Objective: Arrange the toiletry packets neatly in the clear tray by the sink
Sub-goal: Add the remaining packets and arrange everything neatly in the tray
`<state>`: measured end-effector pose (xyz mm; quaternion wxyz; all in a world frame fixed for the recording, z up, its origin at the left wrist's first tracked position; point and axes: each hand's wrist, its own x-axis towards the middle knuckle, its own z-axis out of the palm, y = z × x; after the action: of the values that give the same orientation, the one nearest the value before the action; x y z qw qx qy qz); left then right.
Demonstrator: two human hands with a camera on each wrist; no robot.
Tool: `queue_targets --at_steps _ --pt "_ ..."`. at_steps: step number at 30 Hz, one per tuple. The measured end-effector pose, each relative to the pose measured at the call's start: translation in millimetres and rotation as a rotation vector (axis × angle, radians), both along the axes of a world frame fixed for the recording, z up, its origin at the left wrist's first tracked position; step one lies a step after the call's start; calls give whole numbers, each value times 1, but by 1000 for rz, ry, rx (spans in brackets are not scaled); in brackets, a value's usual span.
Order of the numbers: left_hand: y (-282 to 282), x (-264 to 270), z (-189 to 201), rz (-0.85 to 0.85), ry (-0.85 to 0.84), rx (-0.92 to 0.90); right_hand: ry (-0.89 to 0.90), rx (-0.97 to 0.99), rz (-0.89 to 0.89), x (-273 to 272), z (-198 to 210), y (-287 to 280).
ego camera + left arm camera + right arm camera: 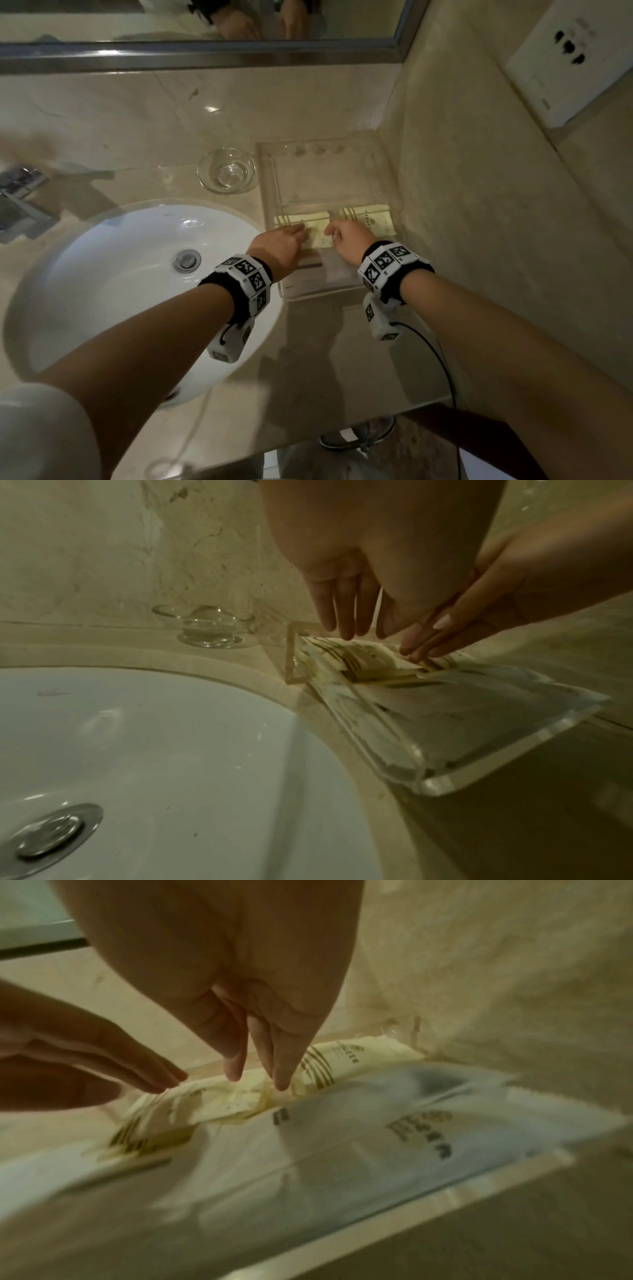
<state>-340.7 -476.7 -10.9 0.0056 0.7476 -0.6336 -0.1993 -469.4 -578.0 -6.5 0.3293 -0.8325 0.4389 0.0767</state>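
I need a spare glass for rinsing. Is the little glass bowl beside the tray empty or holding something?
Apparently empty: the glass bowl stands upright beside the clear tray, with only clear glass and reflections visible inside; a little water cannot be ruled out.

2 cream packets (368, 219) with gold stripes; white sink (102, 274).

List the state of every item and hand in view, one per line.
Left hand: fingers straight, on left yellow packet.
Right hand: fingers straight, at right yellow packet.
Clear tray: holds both packets and a pale sachet.
Glass bowl: upright.
Sink: stopper down.
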Motion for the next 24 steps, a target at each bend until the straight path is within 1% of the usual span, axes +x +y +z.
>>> queue_targets --at_steps 4,8,12,20,22,24 --pt "-3 -4 7 -9 0 -97 -30 113 -75 2 -1 -4" --pt "-5 -1 10 20 18 -124 -33 196 -104 5 -2 -6" --pt "-3 3 11 29 18 -134 4 215 -107 8 -3 -7" --pt "-3 1 12 22 29 -137 72 164 -63 8 -4 -5" --pt "-3 2 12 14 27 -133 68 176 -50 7 -3 -4" --pt "-3 2 13 19 31 -127 19 196 -52 5 -2 -3"
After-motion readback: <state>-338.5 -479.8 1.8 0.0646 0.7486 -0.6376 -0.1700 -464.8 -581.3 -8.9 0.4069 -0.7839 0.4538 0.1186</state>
